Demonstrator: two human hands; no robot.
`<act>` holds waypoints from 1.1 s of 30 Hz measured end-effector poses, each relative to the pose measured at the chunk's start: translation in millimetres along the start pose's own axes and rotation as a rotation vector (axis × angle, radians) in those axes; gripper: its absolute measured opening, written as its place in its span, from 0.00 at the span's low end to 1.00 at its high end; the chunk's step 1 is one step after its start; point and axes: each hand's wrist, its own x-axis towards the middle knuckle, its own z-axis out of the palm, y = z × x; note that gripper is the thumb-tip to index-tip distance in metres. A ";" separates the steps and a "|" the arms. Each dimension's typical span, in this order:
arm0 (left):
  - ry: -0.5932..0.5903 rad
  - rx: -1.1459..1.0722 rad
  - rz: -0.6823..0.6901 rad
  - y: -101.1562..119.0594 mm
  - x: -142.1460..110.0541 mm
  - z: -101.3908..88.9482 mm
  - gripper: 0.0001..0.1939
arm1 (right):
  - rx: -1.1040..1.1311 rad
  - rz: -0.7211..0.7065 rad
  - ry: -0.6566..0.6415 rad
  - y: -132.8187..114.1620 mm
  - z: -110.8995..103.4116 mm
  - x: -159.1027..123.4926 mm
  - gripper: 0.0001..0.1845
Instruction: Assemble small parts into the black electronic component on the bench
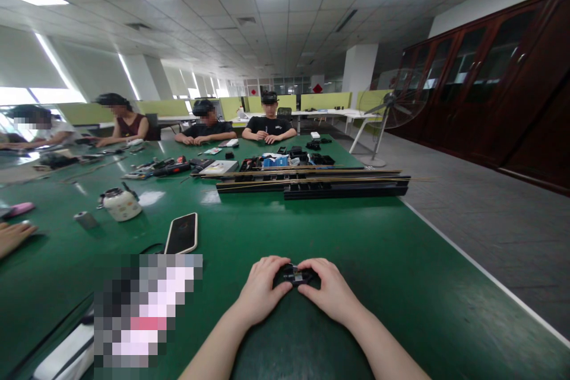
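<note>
My left hand [262, 288] and my right hand [329, 290] meet on the green table [401, 273] near its front edge. Both are curled round a small black part [294, 275] with a bit of metal on it, fingers pinching it from either side. Most of the part is hidden by my fingers. A phone [181, 233] lies face up just to the left of my hands.
Long black rails with thin rods [312, 181] lie across the table's middle. A white jar [120, 203] and a small grey cylinder [85, 219] stand at left. Several people sit at the far end and left side. Another person's hand [13, 236] rests at left edge. A fan [387, 113] stands on the floor at right.
</note>
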 end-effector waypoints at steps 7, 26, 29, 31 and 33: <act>0.007 -0.004 -0.001 -0.5 -0.9 1.0 0.19 | 0.024 0.038 0.012 2.0 1.0 -0.4 0.21; 0.023 -0.006 -0.004 0.5 -0.8 0.9 0.19 | 0.038 0.047 0.016 0.7 -0.8 -0.6 0.19; 0.022 -0.012 -0.001 1.2 -0.5 0.4 0.18 | 0.046 0.037 0.020 0.5 -1.0 -0.5 0.19; 0.027 -0.012 -0.001 0.8 -0.5 0.6 0.18 | 0.057 0.037 0.019 0.6 -0.7 -0.3 0.19; 0.034 -0.008 -0.003 -0.1 -0.4 1.1 0.17 | 0.066 0.044 0.020 1.0 -0.3 -0.1 0.19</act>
